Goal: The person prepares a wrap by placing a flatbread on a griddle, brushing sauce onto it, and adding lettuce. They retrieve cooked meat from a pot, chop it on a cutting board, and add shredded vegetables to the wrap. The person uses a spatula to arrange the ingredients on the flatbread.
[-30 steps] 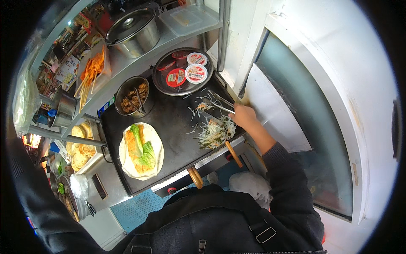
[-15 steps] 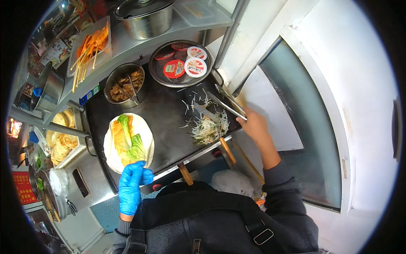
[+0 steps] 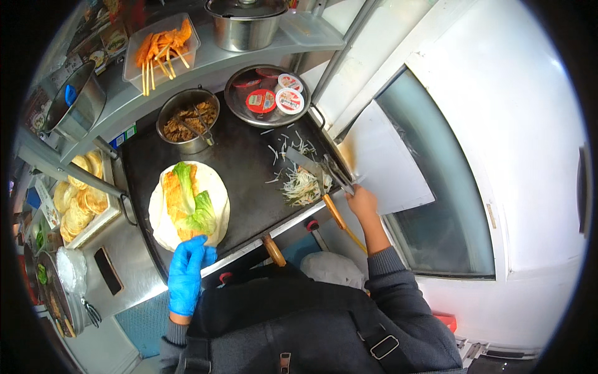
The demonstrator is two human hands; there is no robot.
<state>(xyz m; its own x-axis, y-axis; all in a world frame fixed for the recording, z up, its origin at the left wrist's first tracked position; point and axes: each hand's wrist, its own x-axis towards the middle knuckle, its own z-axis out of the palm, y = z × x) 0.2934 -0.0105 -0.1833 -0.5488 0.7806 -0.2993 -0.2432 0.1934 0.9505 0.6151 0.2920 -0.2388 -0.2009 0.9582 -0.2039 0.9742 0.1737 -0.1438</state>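
Observation:
My left hand (image 3: 187, 274), in a blue glove, is closed at the near edge of a round flatbread (image 3: 161, 218) on the griddle; whether it pinches the edge is hidden. On the flatbread lie a golden-brown flat piece (image 3: 173, 198) and green lettuce leaves (image 3: 202, 214). My bare right hand (image 3: 362, 202) is wrapped round metal tongs (image 3: 338, 176), whose tips are over the right side of the griddle. Just left of the tongs are shredded pale vegetables (image 3: 303, 188). A scraper with a wooden handle (image 3: 334, 213) lies across them, its blade (image 3: 301, 160) pointing away.
The dark griddle (image 3: 249, 174) also carries a pot of brown meat (image 3: 189, 123) with tongs in it and a round tray (image 3: 233, 106) of sealed cups. Above runs a metal shelf (image 3: 205, 70) with skewers (image 3: 163, 53) and a lidded pot (image 3: 244, 30). Flatbreads (image 3: 76, 215) fill a left tray.
My right hand and the tongs have come left and nearer, bringing the tongs beside the shredded vegetables. My left hand stays by the flatbread. The view has shifted slightly.

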